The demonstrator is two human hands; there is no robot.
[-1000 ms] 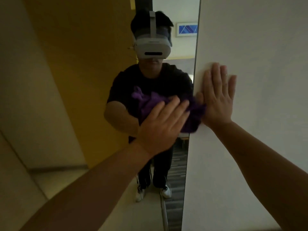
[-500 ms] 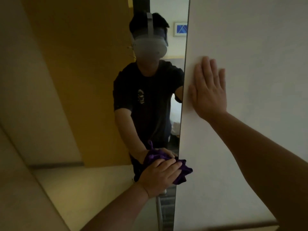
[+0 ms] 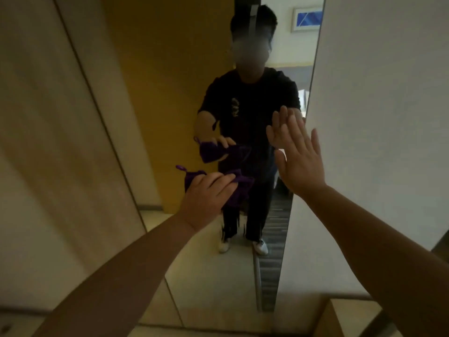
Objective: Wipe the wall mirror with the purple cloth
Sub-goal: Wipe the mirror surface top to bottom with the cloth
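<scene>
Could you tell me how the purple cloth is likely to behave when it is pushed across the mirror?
The purple cloth looks floppy: it bunches and droops under the left hand. It is probably light, since one hand carries it. It may crumple rather than slide flat.

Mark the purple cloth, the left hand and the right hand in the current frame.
purple cloth (image 3: pixel 239 190): head view, on the bunched folds right of the knuckles.
left hand (image 3: pixel 207 194): head view, back of the hand.
right hand (image 3: pixel 300 164): head view, back of the open hand.
</scene>
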